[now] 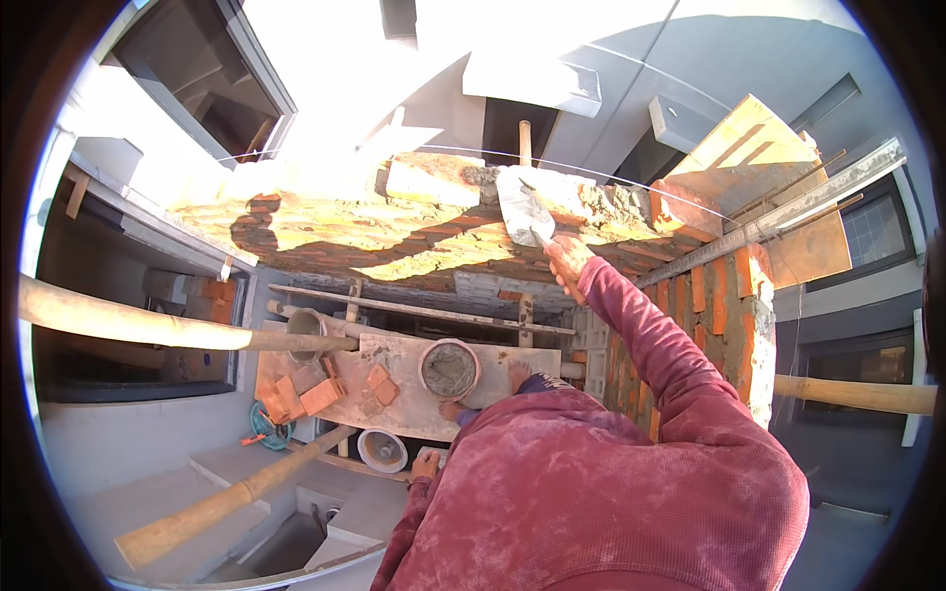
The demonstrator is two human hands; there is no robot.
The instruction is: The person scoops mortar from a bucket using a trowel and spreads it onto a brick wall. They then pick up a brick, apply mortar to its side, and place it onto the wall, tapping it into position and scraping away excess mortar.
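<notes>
My right hand [569,262] grips the handle of a trowel [524,209], whose blade lies at the top of the sunlit brick wall [424,231], where rough mortar shows. My left hand [426,465] is low beside my body, fingers curled on a pale grey thing that I cannot make out. A bucket of mortar [449,370] stands by my bare feet on a plank platform [473,422], with loose red bricks [317,394] to its left. A thin string runs along above the wall.
Bamboo poles [177,325] cross the left side. A round bucket [382,449] and a teal coiled hose [266,424] sit below the platform's edge. At right are a brick column [754,335], a long straightedge [808,202] and wooden boards [749,138]. Grey walls and window openings surround the scaffold.
</notes>
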